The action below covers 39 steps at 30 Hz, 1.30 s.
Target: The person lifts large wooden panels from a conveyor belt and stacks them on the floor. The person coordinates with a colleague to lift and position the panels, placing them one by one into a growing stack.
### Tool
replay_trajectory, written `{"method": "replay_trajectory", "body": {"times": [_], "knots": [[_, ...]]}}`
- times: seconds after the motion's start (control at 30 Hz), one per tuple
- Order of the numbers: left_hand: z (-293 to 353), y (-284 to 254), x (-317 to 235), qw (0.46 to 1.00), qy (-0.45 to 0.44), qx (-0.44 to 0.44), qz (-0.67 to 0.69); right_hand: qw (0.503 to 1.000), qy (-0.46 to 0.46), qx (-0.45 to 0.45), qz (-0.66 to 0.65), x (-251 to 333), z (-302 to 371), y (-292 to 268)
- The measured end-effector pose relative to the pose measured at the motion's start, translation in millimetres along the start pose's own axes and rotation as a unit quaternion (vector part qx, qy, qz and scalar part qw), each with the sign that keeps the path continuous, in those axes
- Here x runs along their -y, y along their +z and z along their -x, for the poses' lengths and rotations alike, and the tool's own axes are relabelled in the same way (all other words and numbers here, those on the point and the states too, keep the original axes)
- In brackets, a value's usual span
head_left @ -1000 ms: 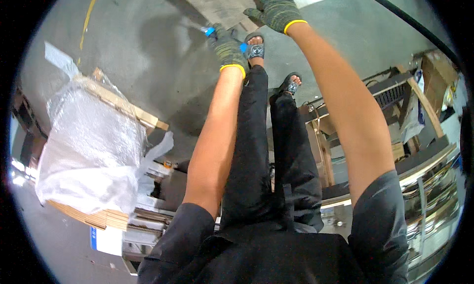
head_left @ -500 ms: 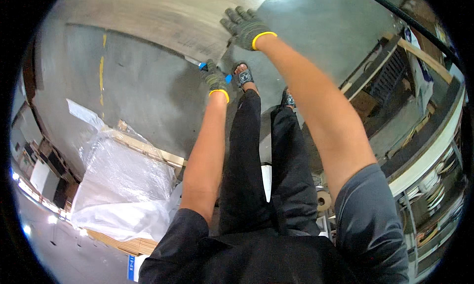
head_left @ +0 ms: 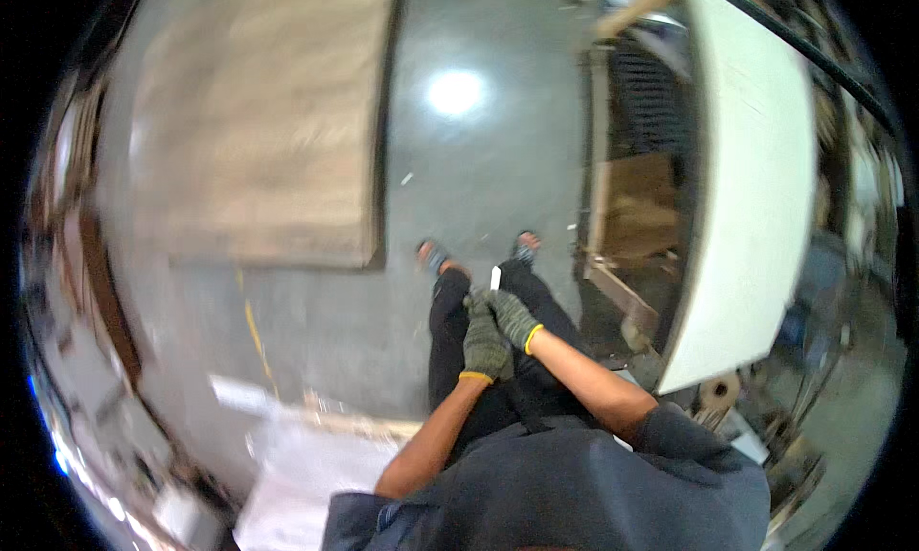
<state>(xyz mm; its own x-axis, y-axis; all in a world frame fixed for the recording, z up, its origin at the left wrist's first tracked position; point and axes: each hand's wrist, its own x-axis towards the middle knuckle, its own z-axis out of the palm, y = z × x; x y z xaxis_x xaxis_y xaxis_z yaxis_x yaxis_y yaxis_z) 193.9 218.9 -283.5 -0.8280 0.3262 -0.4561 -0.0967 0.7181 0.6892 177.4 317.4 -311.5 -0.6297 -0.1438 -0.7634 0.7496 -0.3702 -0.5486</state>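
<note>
Both my hands wear grey-green knit gloves with yellow cuffs and meet in front of my thighs. My left hand (head_left: 485, 347) is curled, with its bare forearm coming up from the lower left. My right hand (head_left: 514, 318) lies across the top of it, fingers pointing left. A small white stick-like thing (head_left: 495, 278) pokes up just above the two gloves; it seems to sit in the left hand, but the grip is hidden. Below are my black trousers and my sandalled feet (head_left: 433, 256) on the grey floor.
A large pale wooden board (head_left: 258, 139) lies on the concrete floor to the upper left. A tall white panel (head_left: 756, 197) stands at the right, beside a wooden frame (head_left: 622, 216). A plastic-wrapped stack (head_left: 297, 455) sits at the lower left, near a yellow floor line (head_left: 254, 331).
Both arms have dropped from stretched out ahead to in front of my thighs, and the hands have come together. The view has swung, so the wooden board and white panel now show.
</note>
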Motion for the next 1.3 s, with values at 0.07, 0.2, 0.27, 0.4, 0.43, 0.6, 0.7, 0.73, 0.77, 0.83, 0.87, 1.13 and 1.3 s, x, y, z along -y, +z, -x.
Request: {"method": "replay_trajectory", "body": {"times": [0.07, 0.2, 0.27, 0.4, 0.43, 0.6, 0.7, 0.73, 0.77, 0.83, 0.87, 1.13, 1.3], "knots": [[0, 8, -51, 0.997, 0.03, 0.046, 0.061, 0.937, -0.149, -0.064, 0.309, 55, 49, -33], [4, 2, -178, 0.982, 0.115, 0.147, 0.021, 0.766, -0.357, -0.27, 0.462, 89, 110, -150], [6, -3, -218, 0.97, 0.124, 0.204, -0.048, 0.747, -0.338, -0.317, 0.478, 115, 146, -222], [5, 28, -191, 0.956, 0.187, 0.216, -0.062, 0.714, -0.113, -0.517, 0.458, 167, 287, -318], [13, 23, -213, 0.936, 0.236, 0.206, -0.162, 0.642, -0.161, -0.607, 0.441, 117, 285, -386], [-32, -26, -210, 0.934, 0.195, 0.178, -0.238, 0.523, -0.176, -0.781, 0.294, 118, 333, -477], [-27, -33, -198, 0.942, 0.143, 0.168, -0.253, 0.592, -0.005, -0.773, 0.229, 83, 327, -510], [-34, -39, -194, 0.943, 0.134, 0.175, -0.251, 0.558, 0.01, -0.791, 0.251, 55, 314, -524], [-35, -50, -171, 0.939, 0.15, 0.137, -0.278, 0.512, 0.037, -0.805, 0.297, 43, 298, -516], [-32, -84, -159, 0.956, 0.092, 0.12, -0.252, 0.524, 0.046, -0.785, 0.327, 52, 308, -493], [-36, -100, -160, 0.963, 0.066, 0.111, -0.236, 0.538, 0.051, -0.78, 0.314, 68, 309, -491], [-34, -116, 72, 0.977, -0.193, 0.008, 0.09, 0.45, 0.006, -0.765, 0.46, 122, 285, -447], [-51, -117, 76, 0.963, -0.217, 0.085, -0.135, 0.547, -0.202, -0.687, 0.433, 196, 192, -333]]}}
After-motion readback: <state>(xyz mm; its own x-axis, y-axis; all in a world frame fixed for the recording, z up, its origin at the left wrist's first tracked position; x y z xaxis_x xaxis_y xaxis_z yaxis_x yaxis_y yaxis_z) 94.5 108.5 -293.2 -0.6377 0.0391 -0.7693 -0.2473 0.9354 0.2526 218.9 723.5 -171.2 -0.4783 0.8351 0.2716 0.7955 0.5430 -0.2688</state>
